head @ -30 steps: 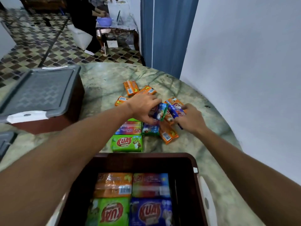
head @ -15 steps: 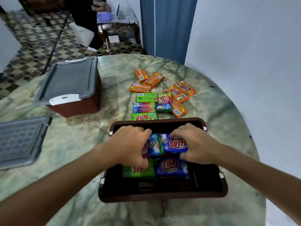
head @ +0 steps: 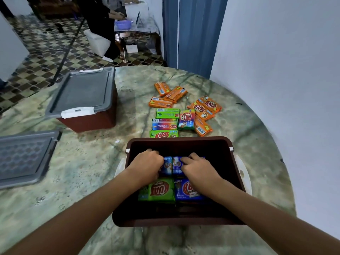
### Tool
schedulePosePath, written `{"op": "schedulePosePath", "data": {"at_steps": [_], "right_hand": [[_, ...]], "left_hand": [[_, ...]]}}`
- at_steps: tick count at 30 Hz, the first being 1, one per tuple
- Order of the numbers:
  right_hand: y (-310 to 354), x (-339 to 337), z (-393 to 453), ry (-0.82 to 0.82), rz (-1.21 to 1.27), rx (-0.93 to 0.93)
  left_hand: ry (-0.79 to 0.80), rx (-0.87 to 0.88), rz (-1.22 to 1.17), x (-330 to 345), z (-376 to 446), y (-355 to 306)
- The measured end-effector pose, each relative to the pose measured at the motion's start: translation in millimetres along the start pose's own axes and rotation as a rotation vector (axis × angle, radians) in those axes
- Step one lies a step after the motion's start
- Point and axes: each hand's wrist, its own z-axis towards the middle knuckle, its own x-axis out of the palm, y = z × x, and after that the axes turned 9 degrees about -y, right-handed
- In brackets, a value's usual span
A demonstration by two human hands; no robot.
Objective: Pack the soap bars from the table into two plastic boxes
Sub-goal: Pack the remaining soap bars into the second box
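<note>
Head view: both hands are down in the open brown box (head: 223,144) — the left hand (head: 147,167) and the right hand (head: 197,168) each curl their fingers round a blue soap bar (head: 175,165). More soap bars (head: 181,111) lie on the table (head: 88,172) just beyond the box — a second, lidded box (head: 86,100) stands to the left.

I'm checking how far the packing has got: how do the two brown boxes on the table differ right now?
The near box is open, while the far box is closed under a grey lid. The near box shows soap bars inside and holds both the left hand and the right hand; the far box's contents are hidden and nothing touches it. Both are brown plastic with white latches.
</note>
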Motion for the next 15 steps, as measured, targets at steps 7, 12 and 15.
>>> {"op": "schedulePosePath", "data": {"at_steps": [7, 12, 15], "right_hand": [[-16.7, -18.4, 3.3, 0.012, 0.139, -0.053], [-60.4, -78.3, 30.1, -0.411, 0.546, 0.144], [-118.3, -72.2, 65.7, -0.472, 0.623, 0.402]], "left_hand": [[0.149, 0.033, -0.077, -20.2, 6.3, 3.3], [0.130, -0.021, -0.612, -87.2, 46.8, 17.5], [-0.198, -0.093, -0.458, -93.4, 110.7, 26.8]]}}
